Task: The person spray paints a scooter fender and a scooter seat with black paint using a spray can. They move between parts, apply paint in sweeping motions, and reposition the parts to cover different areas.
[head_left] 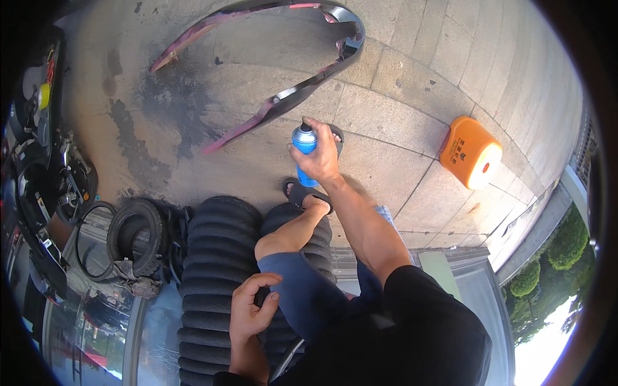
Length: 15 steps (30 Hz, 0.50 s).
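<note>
My right hand (320,153) is wrapped round a blue spray can (304,140), with the index finger up at its black nozzle. The can is held above my sandalled foot. Just ahead of it, a long curved panel (302,90), resembling a vehicle bumper, lies on the paving, black along much of its length and pinkish red toward its ends. Close to my knee, my left hand (250,309) is curled, thumb toward fingers. Something small and dark (262,295) shows between them, perhaps a cap, but I cannot make it out.
Dark stains mark the paving (412,119) left of the panel. An orange plastic stool (473,154) lies on its side at right. Black ribbed tubes (215,283) stand near my legs. Farther left are a tyre (136,237) and parked motorbikes (48,174).
</note>
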### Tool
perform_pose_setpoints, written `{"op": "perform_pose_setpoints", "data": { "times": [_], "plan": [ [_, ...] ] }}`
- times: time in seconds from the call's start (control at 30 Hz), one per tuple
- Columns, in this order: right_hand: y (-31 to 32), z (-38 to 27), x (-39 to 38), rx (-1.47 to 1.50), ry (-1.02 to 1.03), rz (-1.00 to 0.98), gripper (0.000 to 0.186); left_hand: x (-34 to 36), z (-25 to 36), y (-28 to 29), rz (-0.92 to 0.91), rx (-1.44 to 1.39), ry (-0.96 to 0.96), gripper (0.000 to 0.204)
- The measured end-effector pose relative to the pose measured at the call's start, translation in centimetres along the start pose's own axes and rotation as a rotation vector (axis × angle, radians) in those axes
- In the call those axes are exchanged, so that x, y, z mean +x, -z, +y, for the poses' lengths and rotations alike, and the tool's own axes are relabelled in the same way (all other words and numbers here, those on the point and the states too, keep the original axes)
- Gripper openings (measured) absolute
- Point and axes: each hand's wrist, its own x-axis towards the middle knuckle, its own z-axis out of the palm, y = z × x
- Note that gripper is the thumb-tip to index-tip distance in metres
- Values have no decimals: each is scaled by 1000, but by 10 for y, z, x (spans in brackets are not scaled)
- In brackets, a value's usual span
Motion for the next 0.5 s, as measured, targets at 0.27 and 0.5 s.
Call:
{"op": "perform_pose_setpoints", "data": {
  "times": [0.27, 0.5],
  "plan": [
    [-11, -26, -11, 200, -268, 93, 73, 24, 88, 56, -162, 280, 88, 23],
    [-32, -31, -4, 160, -407, 378, 72, 81, 77, 166, -410, 850, 83, 25]
  ]
}}
